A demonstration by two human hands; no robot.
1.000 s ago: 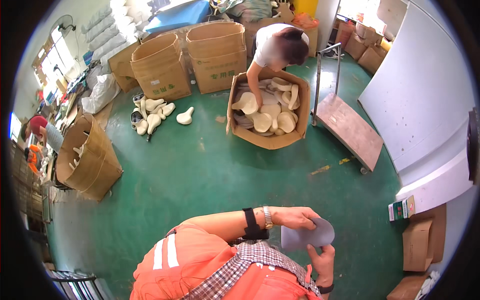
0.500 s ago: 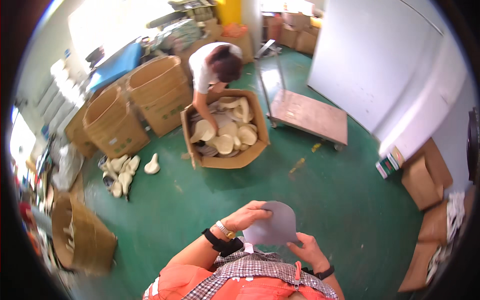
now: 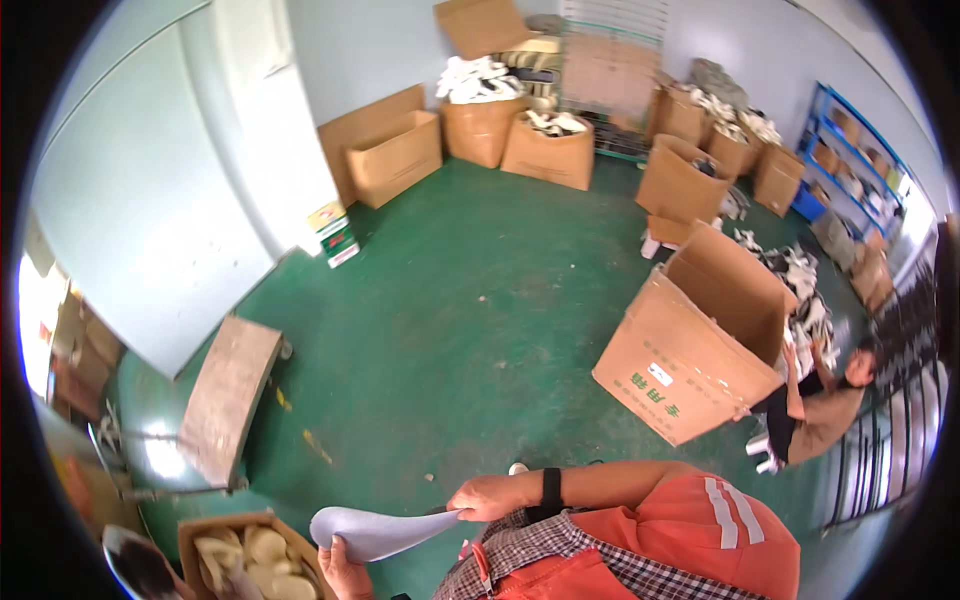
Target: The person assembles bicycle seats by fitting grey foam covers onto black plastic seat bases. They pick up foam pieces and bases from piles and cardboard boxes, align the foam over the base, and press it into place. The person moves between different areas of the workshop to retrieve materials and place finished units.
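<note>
Between my hands hangs a smooth grey saddle-shaped piece (image 3: 375, 533), wide and rounded at its left end and narrowing to the right. My left hand (image 3: 345, 575) grips the lower edge near the wide end, thumb on the face. At the narrow end, the fingers of my right hand (image 3: 488, 498) pinch the tip; a black band circles that wrist. Close to my left hand, at the lower left, a cardboard box (image 3: 190, 555) holds several cream saddle-shaped pieces (image 3: 265, 547).
A flat trolley (image 3: 232, 400) stands at the left. A large carton (image 3: 690, 350) sits at the right, with a seated person (image 3: 825, 420) beside it. More cartons (image 3: 480, 130) of white pieces line the far wall; blue shelving (image 3: 825, 140) is at the far right.
My view and body have turned to the right, so the box of cream pieces now lies at the lower left. The grey piece stays in both hands and is now seen more edge-on.
</note>
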